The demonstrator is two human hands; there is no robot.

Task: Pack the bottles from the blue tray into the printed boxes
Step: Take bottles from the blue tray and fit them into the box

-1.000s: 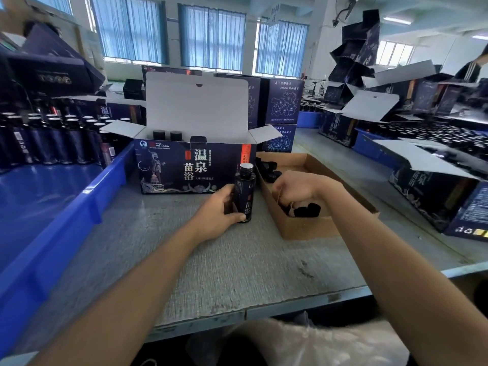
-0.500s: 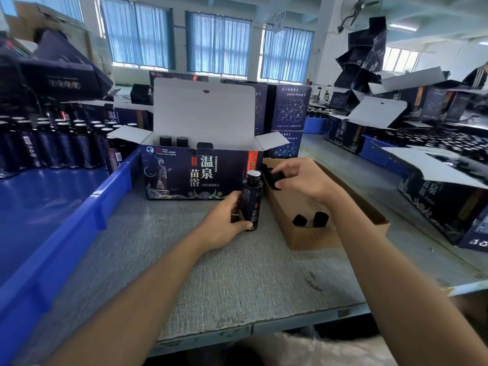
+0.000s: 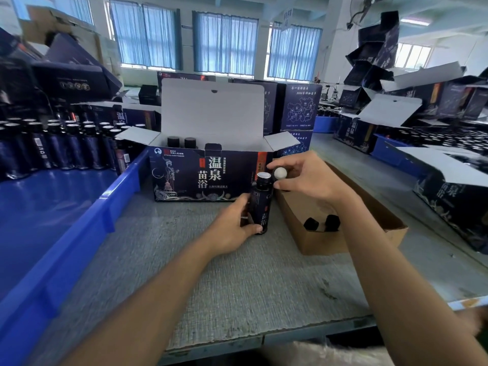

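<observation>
The left hand [image 3: 232,229] is curled round a dark bottle [image 3: 260,207], holding it upright on the grey surface [image 3: 237,281]. The right hand [image 3: 309,180], a second ago down in the cardboard tray [image 3: 319,243] at the bottle's 3 o'clock, has come up pinching a black cap [image 3: 280,173]. The cap's white liner shows, and it sits just beside the uncapped neck at 1 o'clock. Capping looks to be the step in hand, with packing after it. Two loose caps [image 3: 320,223] lie in that tray. At 12 o'clock the printed box [image 3: 206,178] stands open, with two capped bottles [image 3: 181,141] at its left end. At 9 o'clock the blue tray [image 3: 105,215] holds rows of bottles [image 3: 66,149] at its far end.
</observation>
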